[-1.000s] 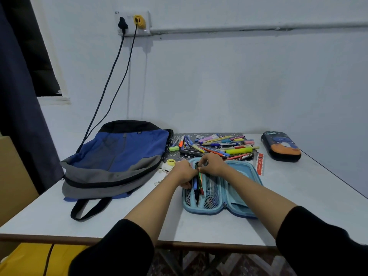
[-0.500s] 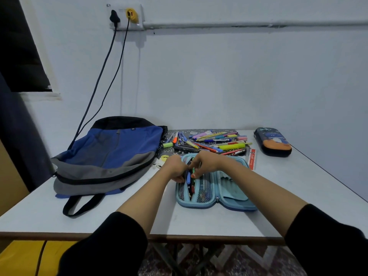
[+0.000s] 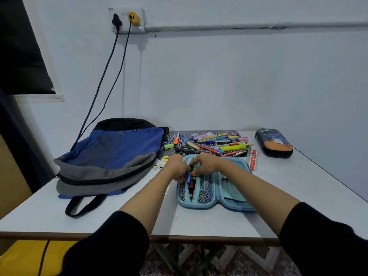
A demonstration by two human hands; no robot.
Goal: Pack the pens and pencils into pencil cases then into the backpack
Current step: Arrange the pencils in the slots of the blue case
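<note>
My hands meet over the open case (image 3: 199,206), at its left mesh pocket. The right hand (image 3: 207,163) pinches a few pens (image 3: 192,176) between thumb and curled fingers. The left hand (image 3: 177,168) curls close round the same bunch at the pocket mouth. The loose pile (image 3: 219,143) lies just behind the case, and the backpack (image 3: 111,156) sits to its left. My worry is that the tips snag the mesh, or the bunch splays and one pen slips out. The pocket looks crowded, so forcing them could shove the case.
</note>
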